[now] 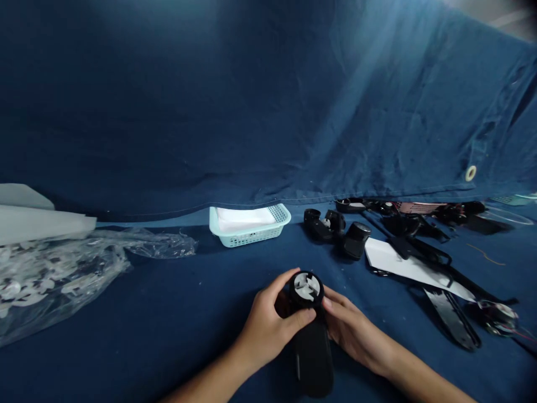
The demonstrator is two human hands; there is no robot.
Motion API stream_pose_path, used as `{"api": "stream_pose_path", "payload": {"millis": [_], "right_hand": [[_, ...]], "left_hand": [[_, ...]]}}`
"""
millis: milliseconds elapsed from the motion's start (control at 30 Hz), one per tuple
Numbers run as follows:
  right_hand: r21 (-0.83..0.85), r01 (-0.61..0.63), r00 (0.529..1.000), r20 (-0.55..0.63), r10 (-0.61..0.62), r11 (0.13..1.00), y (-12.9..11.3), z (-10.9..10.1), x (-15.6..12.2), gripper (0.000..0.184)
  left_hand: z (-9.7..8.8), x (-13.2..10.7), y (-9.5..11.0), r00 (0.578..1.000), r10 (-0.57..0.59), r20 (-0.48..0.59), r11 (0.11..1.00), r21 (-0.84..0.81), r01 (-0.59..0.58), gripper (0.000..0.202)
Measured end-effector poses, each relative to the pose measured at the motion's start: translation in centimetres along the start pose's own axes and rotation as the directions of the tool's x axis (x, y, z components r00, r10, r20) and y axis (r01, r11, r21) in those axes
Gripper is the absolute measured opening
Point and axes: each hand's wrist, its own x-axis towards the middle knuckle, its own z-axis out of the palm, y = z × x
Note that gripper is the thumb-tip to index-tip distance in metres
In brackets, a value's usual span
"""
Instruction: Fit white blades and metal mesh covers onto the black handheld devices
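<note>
A black cylindrical device [312,347] with a white fan-like piece in its round top end [306,286] lies between my hands on the blue cloth. My left hand [268,324] is wrapped round its upper part, thumb across the front. My right hand [350,330] grips the same part from the other side, fingers closed against it.
A pale green basket [245,238] with white sheets stands behind. A clear plastic bag [62,268] of white parts lies at left. Black parts [335,226], a white panel [403,266] and black strips [453,316] lie at right. A blue tarp [268,101] hangs behind.
</note>
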Motion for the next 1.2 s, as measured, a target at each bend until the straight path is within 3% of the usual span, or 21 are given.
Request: {"api": "stream_pose_path", "payload": {"millis": [133, 267, 333, 400, 500, 567, 633, 867, 1000, 1133, 1200], "right_hand": [[-0.001, 0.031, 0.999, 0.026, -0.031, 1.0, 0.1, 0.1, -0.1, 0.041], [-0.063, 0.11, 0.993, -0.046, -0.113, 0.992, 0.4, 0.0, -0.3, 0.043], [-0.151, 0.181, 0.973, -0.113, -0.199, 0.972, 0.7, -0.2, -0.4, 0.044], [-0.265, 0.254, 0.941, -0.156, -0.301, 0.93, 1.0, -0.6, -0.4, 0.047], [-0.435, 0.299, 0.904, -0.156, -0.398, 0.85, 0.9, -1.0, -0.4, 0.05], [-0.514, 0.287, 0.904, -0.133, -0.405, 0.808, 0.5, -1.0, -0.6, 0.047], [-0.551, 0.284, 0.911, -0.099, -0.4, 0.784, 0.1, -0.8, -0.8, 0.046], [-0.658, 0.303, 0.893, -0.057, -0.446, 0.689, -0.3, -0.7, -1.6, 0.054], [-0.7, 0.305, 0.888, -0.036, -0.458, 0.646, -0.5, -0.8, -1.8, 0.052], [-0.66, 0.275, 0.907, -0.063, -0.417, 0.699, -0.7, -0.5, -1.6, 0.046], [-0.632, 0.271, 0.91, -0.079, -0.408, 0.726, -0.7, -0.5, -1.4, 0.044]], "left_hand": [[0.1, -0.2, 0.2, 1.0, -0.005, 0.012, 1.0, 0.003, 0.005, 0.063], [0.5, -0.7, 0.4, 0.981, -0.192, -0.005, 0.963, -0.194, 0.187, 0.078], [0.8, -0.9, 0.6, 0.948, -0.316, 0.033, 0.871, -0.385, 0.304, 0.086], [1.1, -1.2, 0.9, 0.907, -0.392, 0.156, 0.729, -0.549, 0.409, 0.082], [1.5, -1.4, 0.9, 0.824, -0.381, 0.419, 0.508, -0.65, 0.566, 0.063], [1.7, -1.3, 0.7, 0.787, -0.322, 0.527, 0.429, -0.66, 0.617, 0.063], [1.8, -1.3, 0.4, 0.797, -0.283, 0.534, 0.408, -0.684, 0.604, 0.058], [1.9, -1.4, 0.0, 0.868, -0.282, 0.41, 0.494, -0.713, 0.497, 0.039], [1.6, -1.4, 0.1, 0.855, -0.201, 0.479, 0.461, -0.724, 0.514, 0.034], [1.4, -1.2, 0.0, 0.795, -0.181, 0.579, 0.384, -0.703, 0.599, 0.046], [1.6, -1.1, 0.0, 0.8, -0.224, 0.556, 0.388, -0.702, 0.597, 0.049]]}}
